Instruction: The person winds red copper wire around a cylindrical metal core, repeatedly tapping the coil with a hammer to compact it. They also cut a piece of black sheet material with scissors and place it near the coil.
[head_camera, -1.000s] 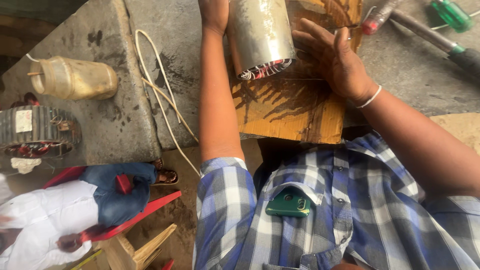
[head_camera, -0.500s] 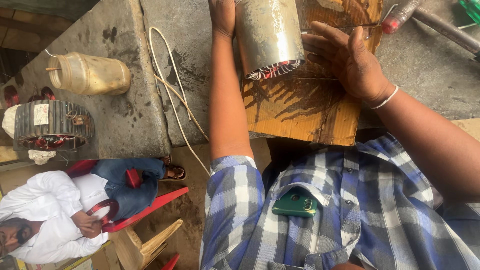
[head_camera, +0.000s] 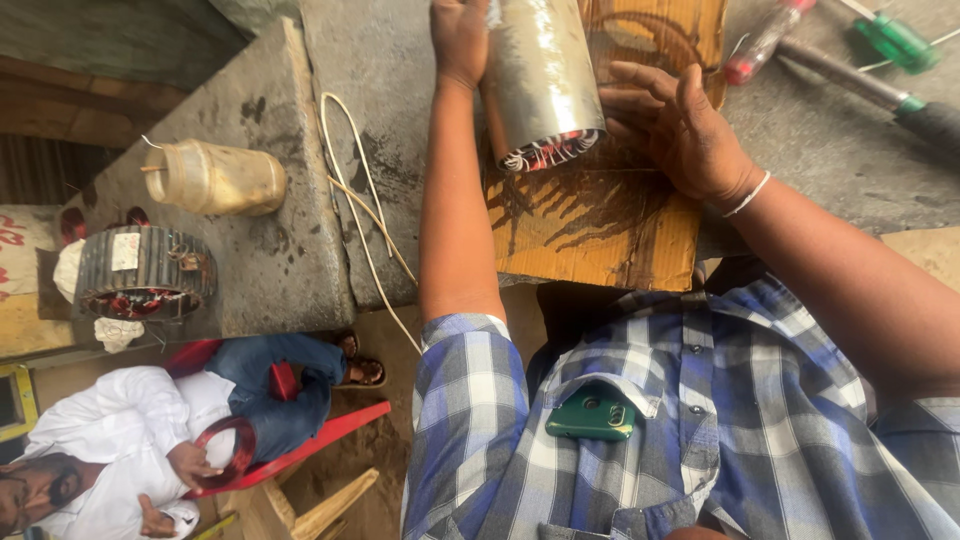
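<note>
Both hands are steadying a steel stator (head_camera: 545, 85) upright on a wooden board (head_camera: 600, 225). Left hand (head_camera: 460, 40) is pressing flat against its left side, fingers cut off by the frame edge. Right hand (head_camera: 680, 130) is lying spread-fingered against its right side, touching the shell. Red-white windings (head_camera: 550, 152) are showing at the near end. Likely step: bracing the stator for winding work; next move probably needs one hand freed while the other keeps it from rolling. Screwdrivers (head_camera: 895, 40) are lying beyond the right hand; a jar (head_camera: 215, 178) and white wire (head_camera: 365, 210) left of the left arm.
</note>
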